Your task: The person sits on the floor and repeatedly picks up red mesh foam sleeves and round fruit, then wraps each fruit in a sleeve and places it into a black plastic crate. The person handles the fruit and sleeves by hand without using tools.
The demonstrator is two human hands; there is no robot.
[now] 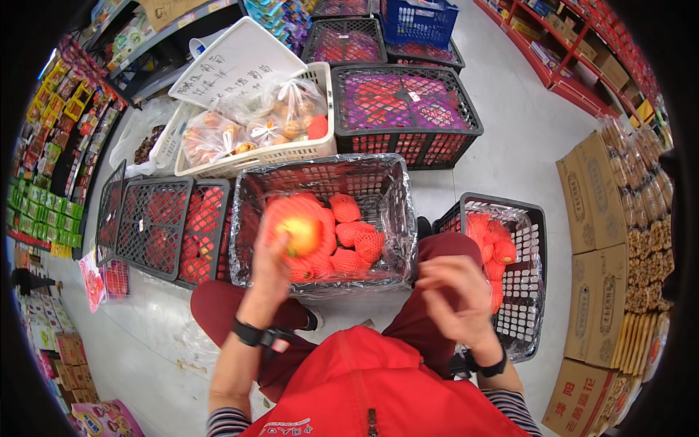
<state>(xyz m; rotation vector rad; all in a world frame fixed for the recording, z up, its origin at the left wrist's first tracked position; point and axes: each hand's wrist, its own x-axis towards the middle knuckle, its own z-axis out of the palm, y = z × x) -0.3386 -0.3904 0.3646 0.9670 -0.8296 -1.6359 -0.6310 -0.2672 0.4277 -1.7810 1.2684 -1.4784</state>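
My left hand (270, 267) holds a round yellow-and-red fruit (299, 236), possibly an apple, partly covered by a red foam net sleeve (278, 210). Motion blurs both. They are above a black plastic crate (407, 218) lined with clear film, which stands before my knees. Several fruits in red foam nets (368, 246) lie inside it, some hidden behind the held fruit. Over my right knee, my right hand (458, 297) is empty with its fingers apart. Beside it stands a second black crate (519, 328), with netted fruits (497, 254) heaped toward its left side.
Black lidded crates of fruit stand to the left (155, 229) and behind (407, 104). A white crate (256, 158) holds bagged fruit and a handwritten board (237, 63). A blue basket (419, 24) rests atop crates. Cardboard boxes (598, 300) line the right.
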